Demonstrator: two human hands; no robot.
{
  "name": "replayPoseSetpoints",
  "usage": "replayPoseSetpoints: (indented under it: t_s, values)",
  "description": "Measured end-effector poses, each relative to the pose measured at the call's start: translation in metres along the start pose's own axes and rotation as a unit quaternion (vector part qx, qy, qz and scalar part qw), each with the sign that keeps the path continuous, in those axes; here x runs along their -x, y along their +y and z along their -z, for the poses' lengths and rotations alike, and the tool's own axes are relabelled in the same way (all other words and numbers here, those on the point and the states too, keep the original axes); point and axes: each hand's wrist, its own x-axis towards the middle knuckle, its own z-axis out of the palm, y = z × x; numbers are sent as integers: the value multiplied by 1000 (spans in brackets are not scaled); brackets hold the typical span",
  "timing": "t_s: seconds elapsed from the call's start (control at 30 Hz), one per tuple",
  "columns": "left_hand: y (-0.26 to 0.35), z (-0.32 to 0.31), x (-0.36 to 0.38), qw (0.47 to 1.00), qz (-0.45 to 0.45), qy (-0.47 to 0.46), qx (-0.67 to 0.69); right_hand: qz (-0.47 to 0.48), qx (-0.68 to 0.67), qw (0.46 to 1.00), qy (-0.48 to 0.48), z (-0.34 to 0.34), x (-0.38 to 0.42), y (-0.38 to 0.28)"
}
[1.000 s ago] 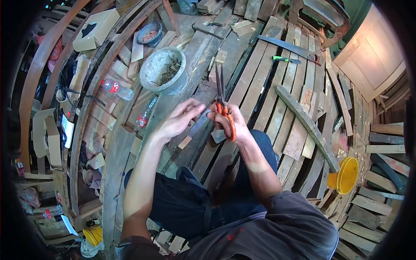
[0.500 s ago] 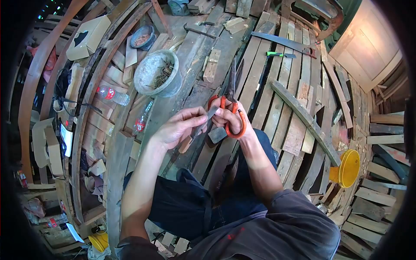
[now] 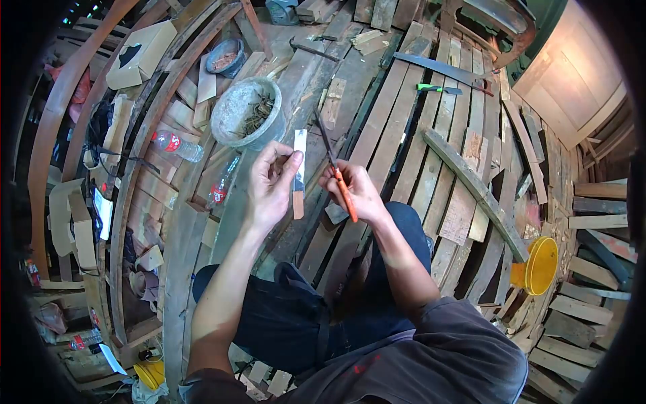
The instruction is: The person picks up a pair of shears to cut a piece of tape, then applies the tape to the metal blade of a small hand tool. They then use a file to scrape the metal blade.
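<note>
A thin flat strip (image 3: 299, 158) stands upright between the thumb and fingers of my left hand (image 3: 270, 185). It is bright and pale at the top, dark in the middle and brown at its lower end. My right hand (image 3: 361, 193) grips a pair of scissors (image 3: 344, 190) by the orange handles, partly covered by the fingers. Seen nearly edge-on, the dark blades point up and away from me. A small gap separates the scissors from the strip, with both held above the slatted wooden floor (image 3: 370, 151).
A grey bucket (image 3: 222, 111) with scraps inside stands beyond my left hand. Farther off lie a hand saw (image 3: 437, 67), a green-handled knife (image 3: 431, 88) and a hammer (image 3: 313, 49). A long beam (image 3: 471, 188) and a yellow bucket (image 3: 542, 264) are at the right.
My hands have moved apart. The strip has swung upright and its bright face now shows. The scissors have turned edge-on, away from the strip.
</note>
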Motion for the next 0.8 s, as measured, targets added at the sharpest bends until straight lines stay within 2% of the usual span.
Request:
replayPoseSetpoints:
  t_s: [0.13,0.17,0.3,0.37,0.47,0.67,0.8]
  values:
    - [-3,2,0,999,-35,13,-14,-2,27,999,-18,-7,2,-7]
    - [-3,3,0,999,-40,14,-17,20,19,1000,-6,-9,1,-5]
    - [-7,7,1,999,-42,25,-24,14,-10,999,-32,-12,1,-5]
    - [-5,5,2,999,-31,23,-8,19,1,999,-31,-14,1,-1]
    - [-5,4,4,1000,-17,17,4,-26,-18,998,-58,-14,2,-13]
    - [-7,3,2,1000,3,8,16,-21,-17,997,-66,-14,1,-10]
    - [-4,2,2,999,32,1,31,-7,28,997,-67,-12,0,-11]
